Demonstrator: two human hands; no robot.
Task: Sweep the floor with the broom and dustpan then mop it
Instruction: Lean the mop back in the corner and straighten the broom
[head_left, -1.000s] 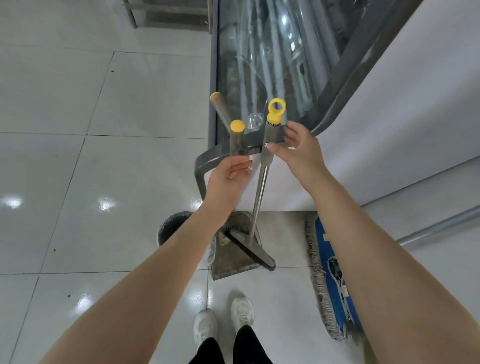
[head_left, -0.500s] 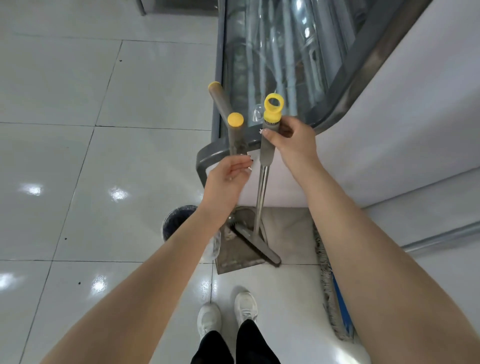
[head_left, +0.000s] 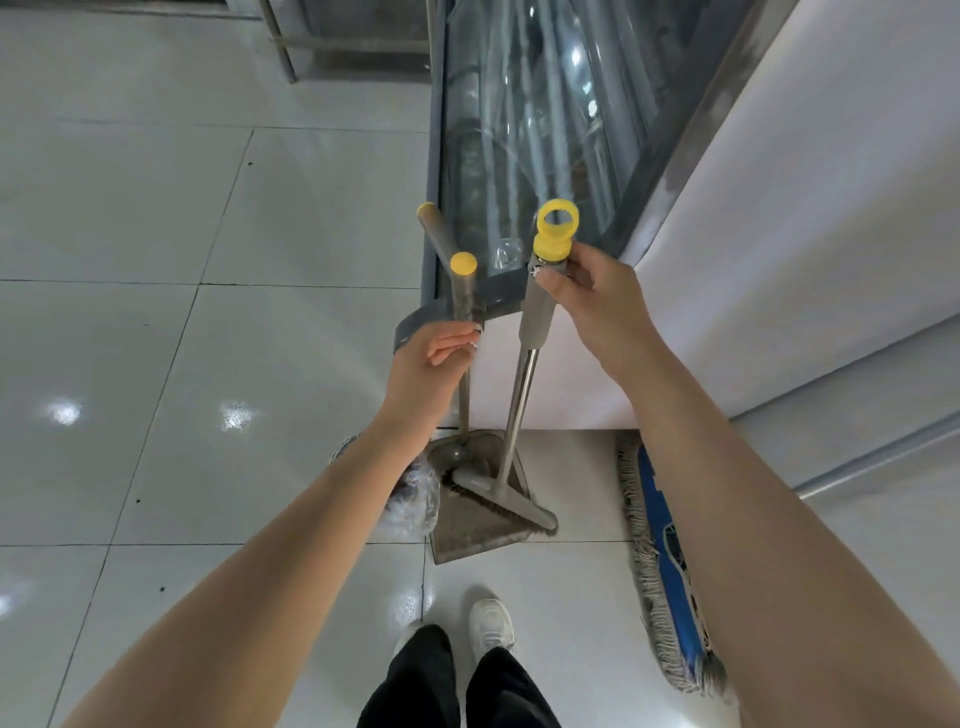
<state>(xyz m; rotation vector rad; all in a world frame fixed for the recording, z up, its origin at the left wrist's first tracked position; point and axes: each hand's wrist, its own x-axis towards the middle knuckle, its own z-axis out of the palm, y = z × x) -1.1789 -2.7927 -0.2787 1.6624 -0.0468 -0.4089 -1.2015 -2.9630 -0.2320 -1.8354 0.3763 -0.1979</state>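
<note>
Now left hand (head_left: 431, 358) grips dustpan (head_left: 467, 540); right hand (head_left: 587, 296) holds broom (head_left: 519, 395), bristles inside dustpan.

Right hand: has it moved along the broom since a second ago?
Yes. The right hand has slid up the broom handle toward the yellow cap, while the broom head stays by the same floor joint.

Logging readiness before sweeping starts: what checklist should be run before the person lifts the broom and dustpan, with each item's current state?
1. Right hand grips the broom handle: ok.
2. Left hand grips the dustpan handle: ok.
3. Broom head free of the dustpan: not ok, it rests in the pan.
4. Mop out of the way: ok, flat on the floor to the right.
5. Dustpan empty: cannot tell.
</note>
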